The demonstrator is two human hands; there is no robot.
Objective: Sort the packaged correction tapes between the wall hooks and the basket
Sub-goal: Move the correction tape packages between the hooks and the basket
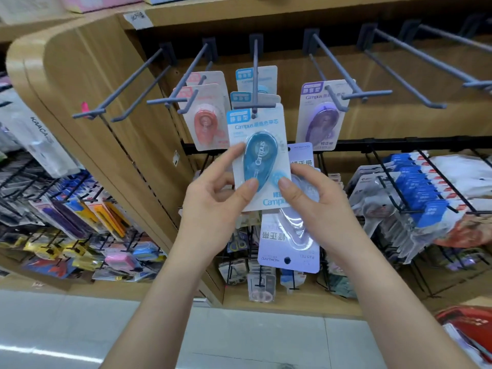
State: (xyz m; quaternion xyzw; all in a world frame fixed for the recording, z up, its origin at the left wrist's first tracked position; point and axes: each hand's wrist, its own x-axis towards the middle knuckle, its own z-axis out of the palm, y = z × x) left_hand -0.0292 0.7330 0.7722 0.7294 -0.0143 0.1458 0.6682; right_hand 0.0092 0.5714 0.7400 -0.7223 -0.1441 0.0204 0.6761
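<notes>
Both hands hold a blue packaged correction tape [257, 145] just below the tip of the middle grey wall hook [255, 75]. My left hand [213, 203] pinches its left edge between thumb and fingers. My right hand [316, 198] pinches its lower right corner and also grips lavender packaged tapes [290, 243] behind it, one of them upside down. More blue packs [266, 78] hang on the middle hook, pink packs [205, 118] on the hook to its left, a purple pack [320, 115] on the hook to its right. A red basket [468, 328] shows at the lower right.
Several bare grey hooks [415, 67] jut out along the wooden panel on both sides. Black wire racks [415, 187] below hold more packaged stationery. A curved wooden shelf end [87, 107] stands on the left. Pale floor tiles [80, 328] lie beneath.
</notes>
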